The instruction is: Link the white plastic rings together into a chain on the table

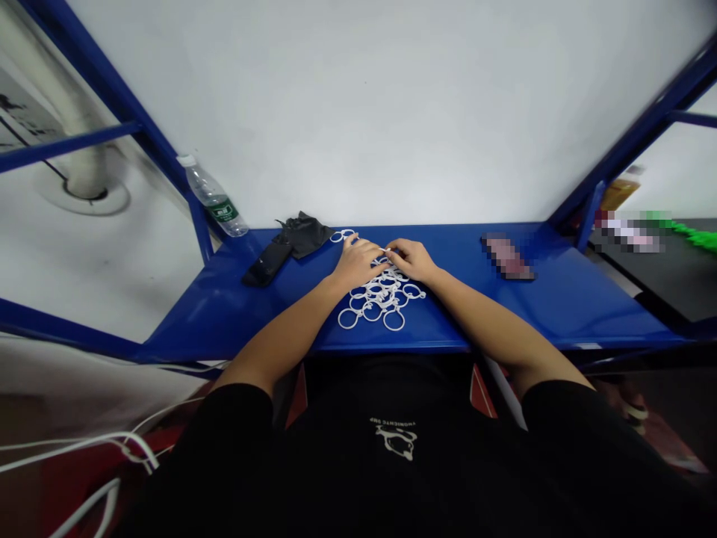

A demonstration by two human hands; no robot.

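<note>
Bottle [217,200] w/ green label is standing at blue table's [207,306] back L corner; black bag [308,233] is lying nr back edge. L hand [358,263] is resting over white rings [371,310], heaped mid-table twd front edge; can't tell if it's gripping. R hand [413,260] is pinching small white pc [384,250] btwn fingertips. Pixelated item [507,256] is lying nr back R corner.

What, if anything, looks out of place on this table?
Nothing looks spilled or damaged. Some white rings sit beyond the left hand, seemingly apart from the pile; a phone-like object at right is blurred into squares.
</note>
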